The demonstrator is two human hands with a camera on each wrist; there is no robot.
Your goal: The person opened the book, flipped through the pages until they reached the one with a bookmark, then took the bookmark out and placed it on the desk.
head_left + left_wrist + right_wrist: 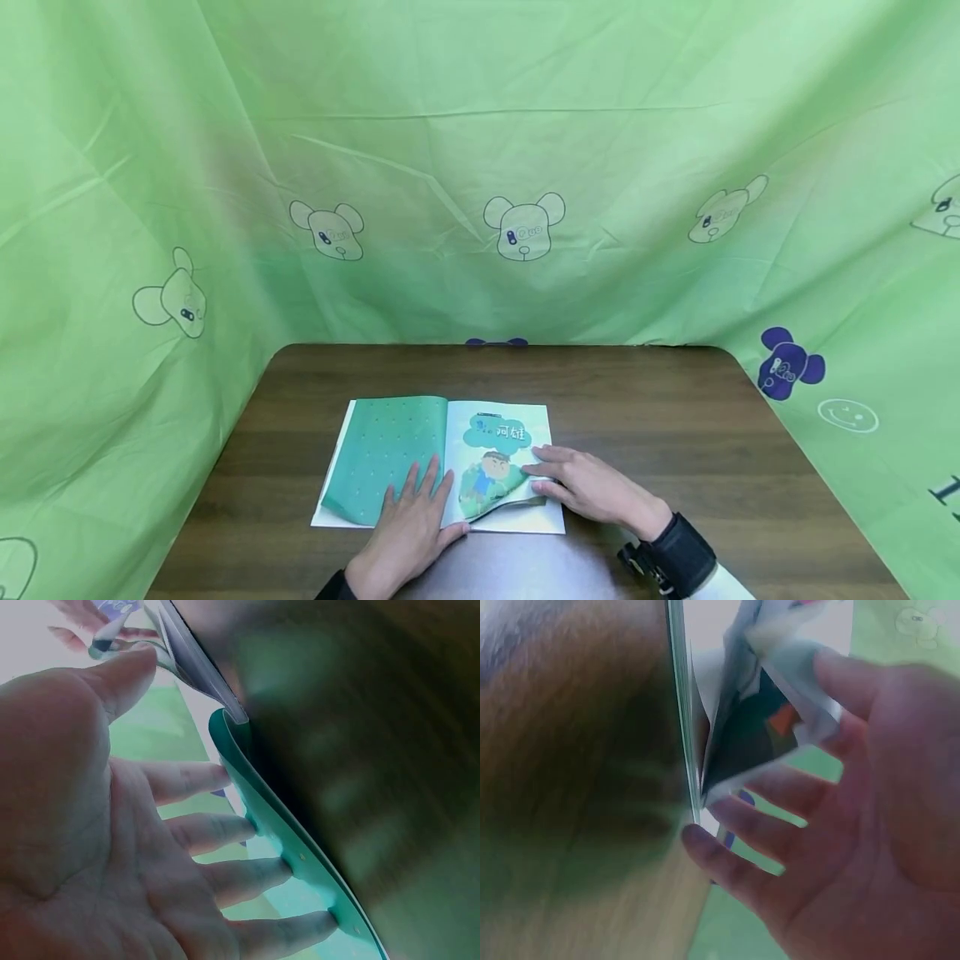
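An open picture book (465,417) lies on the table, with a teal dotted endpaper (390,442) on its left side. The right-hand page (502,429) bears a cartoon child under a blue cloud title. My left hand (408,533) rests on the book's lower left part, fingers spread and straight; its fingertips (322,922) press the teal sheet. Between thumb and fingers, my right hand (592,487) pinches the right-hand page near its outer lower corner. That page is curled up there, and the right wrist view shows a dark printed underside (754,739).
Brown wood-grain table (637,400) surrounds the book. A green cloth (420,275) with mouse-head drawings hangs behind the table and down both sides. A black wrist strap with a device (678,554) sits on the right forearm.
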